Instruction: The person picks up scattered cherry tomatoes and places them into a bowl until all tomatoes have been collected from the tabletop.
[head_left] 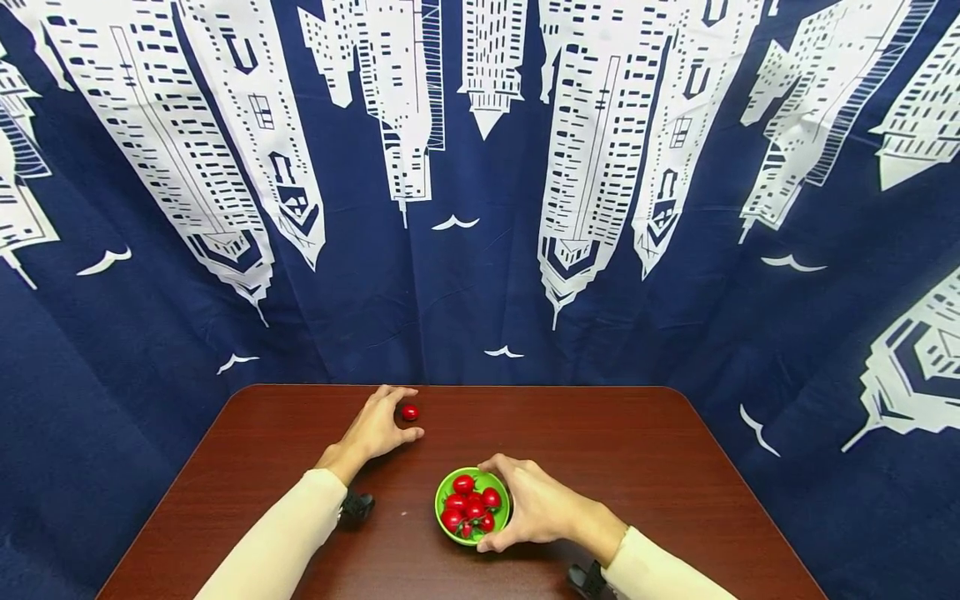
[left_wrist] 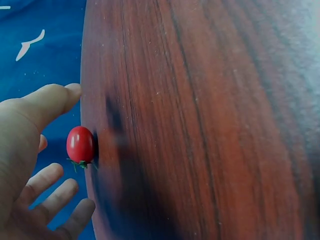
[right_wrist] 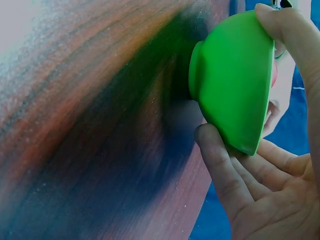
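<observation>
A single red cherry tomato (head_left: 409, 412) (left_wrist: 80, 145) lies on the brown table (head_left: 637, 450) near its far edge. My left hand (head_left: 396, 415) (left_wrist: 30, 150) cups around it with fingers spread, forefinger beyond it and thumb on the near side, without touching it. A small green bowl (head_left: 444, 492) (right_wrist: 230, 85) holding several red cherry tomatoes (head_left: 468, 506) stands nearer me. My right hand (head_left: 525, 504) (right_wrist: 260, 190) grips the bowl from the right, thumb on the far rim and fingers curled under the near side.
A dark blue curtain (head_left: 480, 275) printed with white buildings hangs right behind the table. Black wrist-worn cameras (head_left: 356, 507) sit on both cream sleeves. The table's left edge (head_left: 172, 492) and right edge (head_left: 742, 492) slope away.
</observation>
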